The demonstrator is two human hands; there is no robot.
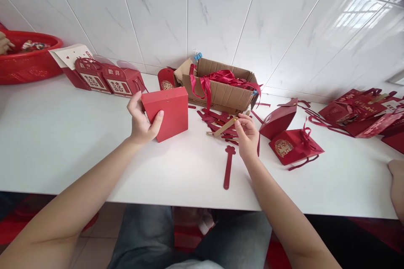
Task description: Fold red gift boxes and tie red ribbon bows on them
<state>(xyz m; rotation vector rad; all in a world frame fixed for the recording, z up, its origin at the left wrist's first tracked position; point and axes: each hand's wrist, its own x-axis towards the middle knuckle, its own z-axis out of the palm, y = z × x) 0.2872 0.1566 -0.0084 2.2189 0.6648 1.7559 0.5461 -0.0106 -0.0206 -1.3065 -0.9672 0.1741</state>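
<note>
My left hand point(142, 119) is closed on a plain red gift box point(170, 113), thumb on its near face, and holds it tilted over the white table. My right hand point(248, 134) pinches a gold strip point(224, 127) with a small gold fastener near the fingertips. Beneath and behind that hand lies a pile of dark red strips point(214, 119). One red strip with a flower-shaped end point(229, 168) rests alone on the table in front of the pile. My fingers partly hide the box's left side.
Behind the pile stands a cardboard box point(221, 94) of red ribbons. Red and white gift boxes point(116, 80) line the back left, beside a red basin point(31, 67) with another person's hand. Red gift boxes point(290, 147) and bags point(356, 111) sit right; another person's arm point(397, 187) shows at the edge.
</note>
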